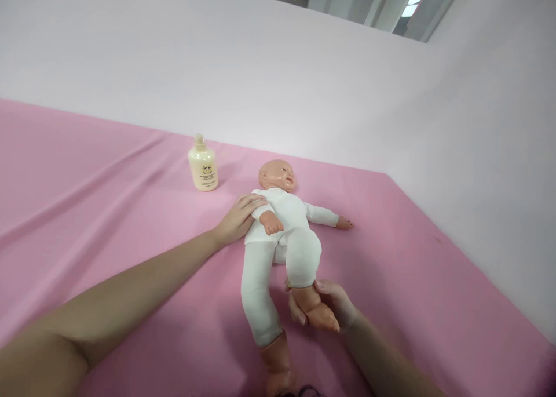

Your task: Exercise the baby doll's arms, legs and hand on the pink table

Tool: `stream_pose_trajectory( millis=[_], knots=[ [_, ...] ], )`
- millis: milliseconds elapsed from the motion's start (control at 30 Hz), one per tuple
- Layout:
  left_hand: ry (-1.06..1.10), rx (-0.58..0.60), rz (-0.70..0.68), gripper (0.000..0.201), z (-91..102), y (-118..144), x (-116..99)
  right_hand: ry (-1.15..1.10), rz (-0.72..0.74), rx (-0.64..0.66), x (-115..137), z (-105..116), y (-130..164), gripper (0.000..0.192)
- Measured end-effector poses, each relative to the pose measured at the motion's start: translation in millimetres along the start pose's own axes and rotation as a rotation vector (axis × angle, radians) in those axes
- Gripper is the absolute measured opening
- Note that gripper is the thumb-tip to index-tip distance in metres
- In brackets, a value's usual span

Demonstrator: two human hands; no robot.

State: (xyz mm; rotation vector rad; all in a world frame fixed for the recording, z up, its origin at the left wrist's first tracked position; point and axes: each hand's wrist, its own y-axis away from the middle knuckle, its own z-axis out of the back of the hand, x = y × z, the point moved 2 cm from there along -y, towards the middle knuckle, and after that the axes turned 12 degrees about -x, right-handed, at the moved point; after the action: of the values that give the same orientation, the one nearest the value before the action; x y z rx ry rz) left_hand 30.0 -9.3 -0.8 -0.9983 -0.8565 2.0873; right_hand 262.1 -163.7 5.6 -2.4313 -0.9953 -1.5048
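Note:
A baby doll (282, 217) with a white cloth body lies on its back on the pink sheet, its head turned to the right. My left hand (238, 218) rests against the doll's side and upper arm on the left, fingers stretched out over its shoulder. Around the doll's ankle on the right, my right hand (336, 304) is closed, thumb on top and fingertips showing underneath; that leg is bent and raised. The doll's other leg lies extended toward me. One doll arm reaches out to the right on the sheet.
A cream-coloured pump bottle (203, 164) with a dark printed label stands left of the doll's head. The pink sheet (130, 223) has creases on the left. White walls (174, 55) rise behind and at the right, with a window (347, 3) above.

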Motion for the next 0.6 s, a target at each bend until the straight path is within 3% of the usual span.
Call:
stream_pose_trajectory(
  millis=[267,433,600],
  knots=[
    [0.050,-0.017,0.101,0.036,-1.3,-2.0,7.4,-0.059,-0.094,0.061,-3.5,-2.5,2.0,0.055],
    [0.072,-0.059,0.141,0.036,0.5,-6.1,6.4,-0.107,-0.222,0.187,-3.7,-7.3,6.2,0.055],
    [0.062,-0.078,0.133,0.036,1.1,-8.0,5.5,-0.123,-0.268,0.174,-3.4,-7.2,8.5,0.055]
  ],
)
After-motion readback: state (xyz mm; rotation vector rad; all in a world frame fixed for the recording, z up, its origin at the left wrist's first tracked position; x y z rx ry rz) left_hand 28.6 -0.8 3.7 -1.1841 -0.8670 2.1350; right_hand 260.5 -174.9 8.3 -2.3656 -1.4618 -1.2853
